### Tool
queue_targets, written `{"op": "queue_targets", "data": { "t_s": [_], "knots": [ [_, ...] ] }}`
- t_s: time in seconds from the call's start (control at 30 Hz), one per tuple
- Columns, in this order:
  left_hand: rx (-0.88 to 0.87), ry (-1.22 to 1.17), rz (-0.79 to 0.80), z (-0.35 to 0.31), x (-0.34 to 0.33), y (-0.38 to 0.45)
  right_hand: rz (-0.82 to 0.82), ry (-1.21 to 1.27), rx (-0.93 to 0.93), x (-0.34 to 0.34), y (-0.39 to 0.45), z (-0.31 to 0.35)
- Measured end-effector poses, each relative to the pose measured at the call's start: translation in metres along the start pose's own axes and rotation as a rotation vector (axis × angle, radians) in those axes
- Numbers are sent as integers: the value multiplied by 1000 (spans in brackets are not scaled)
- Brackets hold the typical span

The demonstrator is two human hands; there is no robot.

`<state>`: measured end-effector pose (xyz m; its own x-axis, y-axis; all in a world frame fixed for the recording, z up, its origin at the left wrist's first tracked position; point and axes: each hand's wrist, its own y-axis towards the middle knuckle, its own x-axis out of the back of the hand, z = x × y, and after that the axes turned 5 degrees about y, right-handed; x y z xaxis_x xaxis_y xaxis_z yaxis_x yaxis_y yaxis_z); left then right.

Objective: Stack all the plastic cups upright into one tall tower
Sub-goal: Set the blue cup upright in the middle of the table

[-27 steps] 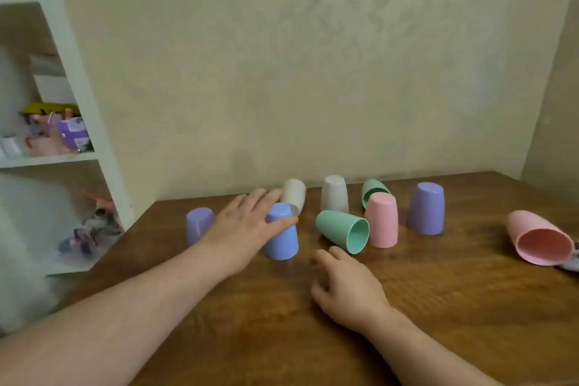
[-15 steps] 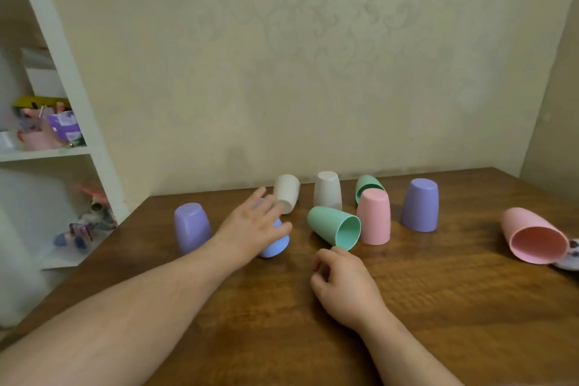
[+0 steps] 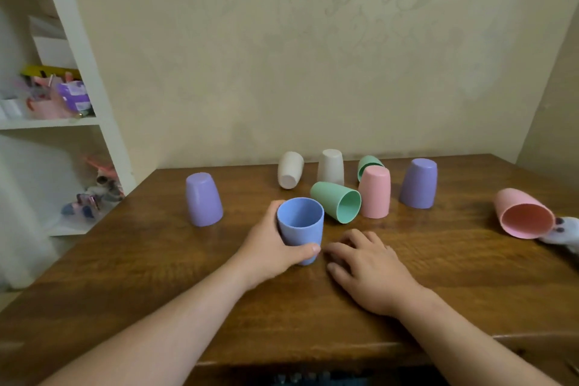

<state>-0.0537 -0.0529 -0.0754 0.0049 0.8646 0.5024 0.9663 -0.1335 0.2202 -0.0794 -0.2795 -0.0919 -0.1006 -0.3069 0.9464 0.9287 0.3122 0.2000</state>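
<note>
Your left hand (image 3: 269,247) grasps the blue cup (image 3: 300,229), mouth up; set it flat mid-desk (image 3: 156,260) as the base. Your right hand (image 3: 369,269) rests loose, holding nothing.

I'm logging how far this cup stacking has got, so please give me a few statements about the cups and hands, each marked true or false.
1. The left hand holds the blue cup upright, mouth up. True.
2. The right hand has its grip on a green cup. False: it rests flat on the table, holding nothing.
3. The green cup nearest the blue one lies on its side, mouth toward the camera. True.
4. Several cups are already nested in a tower. False: every cup stands or lies singly.
5. Both purple cups stand mouth down. True.
6. The pink cup at far right stands upright. False: it lies on its side.
</note>
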Motion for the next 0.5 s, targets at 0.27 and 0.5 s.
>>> {"op": "queue_targets", "data": {
  "t_s": [0.27,0.5],
  "knots": [
    [-3,209,9,-7,-10,-7,-66,38,-36,-4,-5,1],
    [-64,687,265,21,61,-10,-254,313,-183,5,0,-8]
  ]
}}
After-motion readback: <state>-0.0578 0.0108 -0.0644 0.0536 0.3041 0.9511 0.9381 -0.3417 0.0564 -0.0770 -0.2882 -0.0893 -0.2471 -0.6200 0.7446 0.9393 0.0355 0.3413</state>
